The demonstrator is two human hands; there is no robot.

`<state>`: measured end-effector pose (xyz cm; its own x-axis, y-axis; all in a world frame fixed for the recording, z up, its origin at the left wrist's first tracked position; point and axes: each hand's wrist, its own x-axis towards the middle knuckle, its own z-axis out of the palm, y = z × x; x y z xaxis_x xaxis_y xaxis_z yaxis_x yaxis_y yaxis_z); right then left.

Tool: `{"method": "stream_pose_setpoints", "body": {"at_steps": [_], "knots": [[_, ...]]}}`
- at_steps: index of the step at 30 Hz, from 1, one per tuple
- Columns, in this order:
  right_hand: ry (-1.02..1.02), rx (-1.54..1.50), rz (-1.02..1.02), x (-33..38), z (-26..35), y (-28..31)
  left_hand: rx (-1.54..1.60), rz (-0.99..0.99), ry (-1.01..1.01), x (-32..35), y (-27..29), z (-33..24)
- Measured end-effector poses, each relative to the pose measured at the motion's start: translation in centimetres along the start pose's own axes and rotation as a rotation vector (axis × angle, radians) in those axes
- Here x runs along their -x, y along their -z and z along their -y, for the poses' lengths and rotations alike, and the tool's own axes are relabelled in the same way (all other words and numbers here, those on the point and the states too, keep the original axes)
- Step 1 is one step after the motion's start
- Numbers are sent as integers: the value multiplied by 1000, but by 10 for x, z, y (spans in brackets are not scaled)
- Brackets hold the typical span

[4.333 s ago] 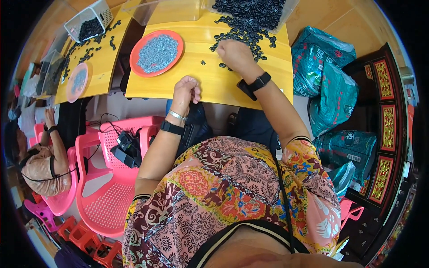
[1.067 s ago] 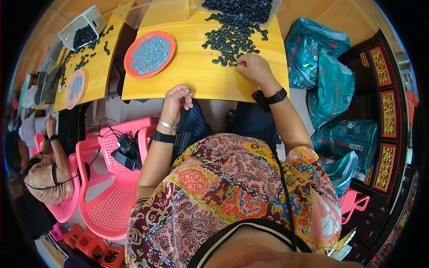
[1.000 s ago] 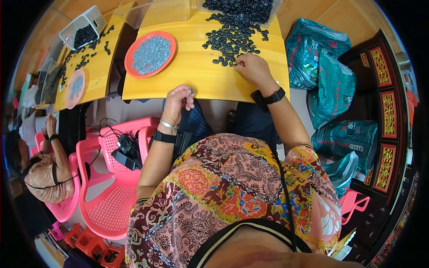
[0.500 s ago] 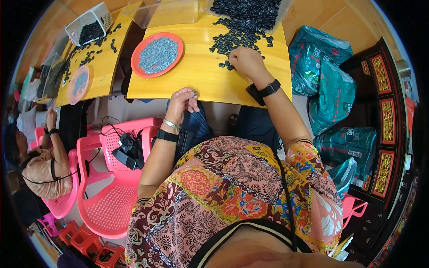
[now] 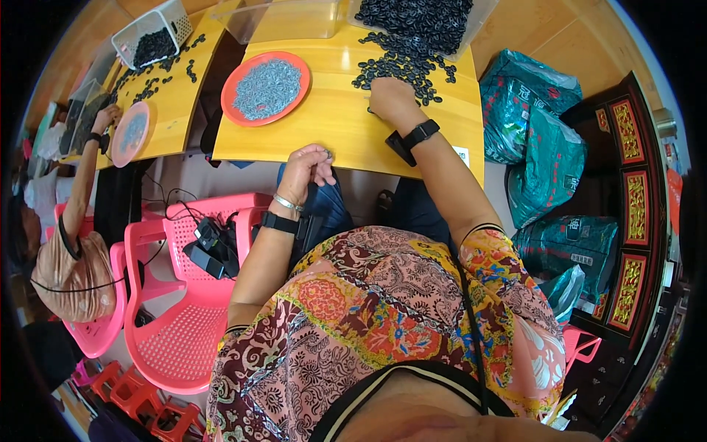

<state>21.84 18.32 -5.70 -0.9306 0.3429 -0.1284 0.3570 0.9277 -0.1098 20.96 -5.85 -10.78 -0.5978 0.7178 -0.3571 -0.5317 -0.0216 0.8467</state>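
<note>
My left hand (image 5: 307,173) is closed in a pinch by the table's front edge, above my lap. Something small and dark shows at its thumb and fingertip, too small to name. Out over the yellow table (image 5: 346,136), my right hand (image 5: 394,99) is closed with knuckles up at the near edge of a spread of small black oval pieces (image 5: 401,65). Its fingertips are mostly hidden, with a dark bit showing beside them. Left of that hand, an orange-red plate (image 5: 301,94) holds a heap of thin silvery-grey pieces (image 5: 266,88).
A clear bin (image 5: 477,29) heaped with black pieces stands at the back. Teal bags (image 5: 549,166) fill the floor at right. A pink chair (image 5: 177,331) is at my left, with black devices on it. Further left, a co-worker's arm (image 5: 85,173) reaches over another yellow table.
My right hand has shifted slightly left over the nearest black pieces, covering them. My left hand holds its pose. The co-worker's arm has reached forward onto the other table.
</note>
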Motion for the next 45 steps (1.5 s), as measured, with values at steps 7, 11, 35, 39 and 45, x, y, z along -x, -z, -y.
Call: {"method": "stream_pose_setpoints", "body": {"at_steps": [7,11,35,39,45], "knots": [[113,-63,-117,-1,4,-13,-44,16,9,2,-1,-4],[149,-304,-348,-3,-5,-13,-66,-12,8,4,-5,-7],[186,-1577,-4,100,36,8,-256,-47,-294,34,-62,-47],[202,-1571,0,102,40,5,-276,-50,-309,35,-62,-45],[175,-1545,-22,102,41,2,-236,-94,-295,35,-63,-45]]}}
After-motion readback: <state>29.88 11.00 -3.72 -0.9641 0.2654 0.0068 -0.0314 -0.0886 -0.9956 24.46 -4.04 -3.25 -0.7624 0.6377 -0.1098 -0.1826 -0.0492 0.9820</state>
